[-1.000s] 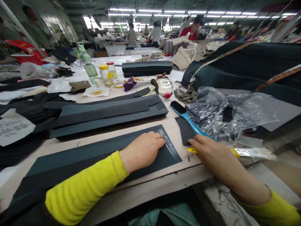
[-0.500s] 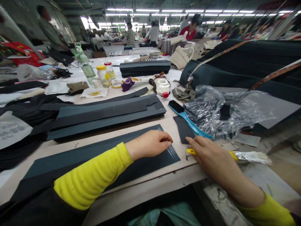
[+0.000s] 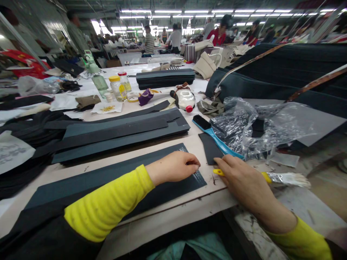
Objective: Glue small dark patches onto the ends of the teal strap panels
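Observation:
A long dark blue-green panel [image 3: 108,173] lies on the table in front of me, with whitish glue-like streaks at its right end. My left hand [image 3: 181,166] is over that end, fingers curled in and thumb close to them; whether anything is pinched there is hidden. My right hand [image 3: 242,178] is closed over a paintbrush [image 3: 287,178] with a yellow handle, its pale bristles pointing right. The fingertips of this hand touch or hover at the lower edge of a small black piece [image 3: 210,148]. Above them lies a blue-handled brush [image 3: 219,141].
A stack of dark strips [image 3: 121,133] lies behind the panel. Crumpled clear plastic [image 3: 252,126] and a large dark bundle [image 3: 271,72] are at right. A white bottle with a red cap [image 3: 184,98], jars [image 3: 118,88] and a green bottle [image 3: 99,83] stand farther back.
The view has shifted slightly. Both hands keep nearly the same place and pose, the right one still over the paintbrush. At far left, people in the background have moved.

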Demonstrator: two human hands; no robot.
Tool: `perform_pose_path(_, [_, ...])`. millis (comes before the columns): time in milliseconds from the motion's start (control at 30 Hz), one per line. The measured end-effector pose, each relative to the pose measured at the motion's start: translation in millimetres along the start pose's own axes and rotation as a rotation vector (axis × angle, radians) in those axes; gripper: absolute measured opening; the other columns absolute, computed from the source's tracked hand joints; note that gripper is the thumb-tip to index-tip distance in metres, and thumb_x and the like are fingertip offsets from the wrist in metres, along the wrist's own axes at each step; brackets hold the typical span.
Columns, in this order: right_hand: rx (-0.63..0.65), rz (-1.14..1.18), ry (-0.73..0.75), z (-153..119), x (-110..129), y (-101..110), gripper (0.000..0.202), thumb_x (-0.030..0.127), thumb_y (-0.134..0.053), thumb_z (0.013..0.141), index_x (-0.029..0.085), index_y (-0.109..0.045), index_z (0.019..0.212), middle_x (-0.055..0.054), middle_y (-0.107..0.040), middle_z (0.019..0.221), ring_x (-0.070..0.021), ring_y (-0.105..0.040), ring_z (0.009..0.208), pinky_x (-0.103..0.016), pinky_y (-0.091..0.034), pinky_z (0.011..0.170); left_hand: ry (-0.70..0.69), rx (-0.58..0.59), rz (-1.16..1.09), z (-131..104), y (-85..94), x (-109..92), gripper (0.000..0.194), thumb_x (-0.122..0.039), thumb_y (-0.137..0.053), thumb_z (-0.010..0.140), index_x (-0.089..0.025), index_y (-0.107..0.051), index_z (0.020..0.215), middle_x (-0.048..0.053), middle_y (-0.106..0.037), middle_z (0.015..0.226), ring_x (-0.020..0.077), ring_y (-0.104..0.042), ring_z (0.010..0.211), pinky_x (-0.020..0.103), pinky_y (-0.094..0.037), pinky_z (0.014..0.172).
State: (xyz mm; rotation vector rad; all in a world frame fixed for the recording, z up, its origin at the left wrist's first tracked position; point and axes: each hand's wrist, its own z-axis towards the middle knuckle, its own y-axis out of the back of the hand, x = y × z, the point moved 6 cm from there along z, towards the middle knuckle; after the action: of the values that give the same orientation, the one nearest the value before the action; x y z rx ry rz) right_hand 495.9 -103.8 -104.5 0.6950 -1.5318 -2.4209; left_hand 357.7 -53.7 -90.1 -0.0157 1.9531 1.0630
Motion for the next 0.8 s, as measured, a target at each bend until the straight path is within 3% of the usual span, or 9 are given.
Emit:
perform_pose_path(100, [0.02, 0.038, -0.031, 3, -4, -2, 0.015, 0.003, -0.05, 0.075, 0.014, -0.059, 0.078, -0.005, -0.047, 0.076, -0.0198, -0.046, 0.073, -0.03, -0.033, 0.061, 0.026, 0.007, -0.032, -2, -0.3, 2, 0.021, -0.019, -0.046, 0.085, -0.015, -0.064, 0.095, 0.0, -0.063, 0.074, 0.0095, -0.053, 0.061, 0.018, -0.042, 0.057])
perform_pose_path(333, [-0.097, 0.098, -0.061, -8, -5, 13, 0.02, 0.019, -0.041, 0.089, 0.015, -0.06, 0.092, -0.004, -0.052, 0.084, -0.0181, -0.048, 0.073, -0.029, -0.033, 0.062, 0.154, 0.123, -0.249, 3, -14.5, 12, 0.026, -0.026, -0.045, 0.086, -0.012, -0.061, 0.102, 0.002, -0.06, 0.073, 0.0106, -0.054, 0.058, 0.019, -0.044, 0.05])
perform_pose_path(600, [-0.118, 0.172, -0.11, -11, -13, 12, 0.024, 0.023, -0.038, 0.091, 0.014, -0.06, 0.09, -0.004, -0.055, 0.087, -0.0163, -0.052, 0.075, -0.028, -0.037, 0.064, 0.204, 0.167, -0.445, 11, -26.5, 10, 0.021, -0.024, -0.046, 0.087, -0.01, -0.058, 0.097, 0.004, -0.061, 0.083, 0.0082, -0.054, 0.06, 0.016, -0.042, 0.046])
perform_pose_path(700, [-0.151, 0.179, -0.113, -12, -14, 19, 0.023, 0.023, -0.039, 0.091, 0.014, -0.06, 0.093, -0.004, -0.055, 0.086, -0.0163, -0.051, 0.075, -0.028, -0.037, 0.065, 0.238, 0.17, -0.632, 14, -29.6, 9, 0.02, -0.026, -0.046, 0.089, -0.01, -0.058, 0.093, 0.003, -0.061, 0.08, 0.0065, -0.053, 0.055, 0.015, -0.04, 0.044])
perform_pose_path(800, [-0.225, 0.16, -0.055, -13, -5, 35, 0.024, 0.021, -0.038, 0.093, 0.011, -0.059, 0.097, -0.006, -0.055, 0.088, -0.0182, -0.051, 0.077, -0.029, -0.037, 0.066, 0.289, 0.222, -0.929, 18, -36.7, 5, 0.034, -0.039, -0.04, 0.092, -0.01, -0.057, 0.092, 0.004, -0.062, 0.074, 0.0069, -0.056, 0.052, 0.014, -0.038, 0.042])
